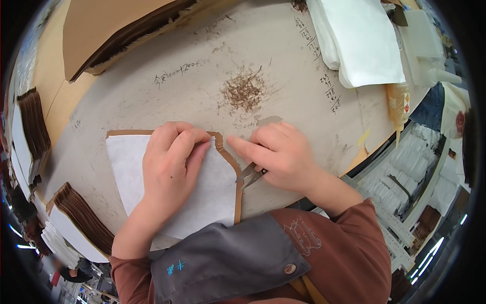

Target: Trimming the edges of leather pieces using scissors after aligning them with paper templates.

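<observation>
A white-backed panel with a brown edge [205,200] lies on the table in front of me. My left hand [171,162] rests on it, thumb and fingertips pinched at the pleated brown border near its upper right corner. In my curled right hand [286,154] is a pair of small metal scissors [247,175]. Their blades point down and left over the panel's right border, and part of the handle is hidden by my fingers. The right index finger reaches toward the pleated corner, a little apart from the left fingertips.
Brown trimmings [244,90] lie heaped on the marked table [177,104] beyond my hands. Large brown sheets [116,30] are piled far left. Stacked brown panels [34,131] and another such stack [83,215] stand left. White sheets [359,45] and a yellowish bottle [398,104] are at right.
</observation>
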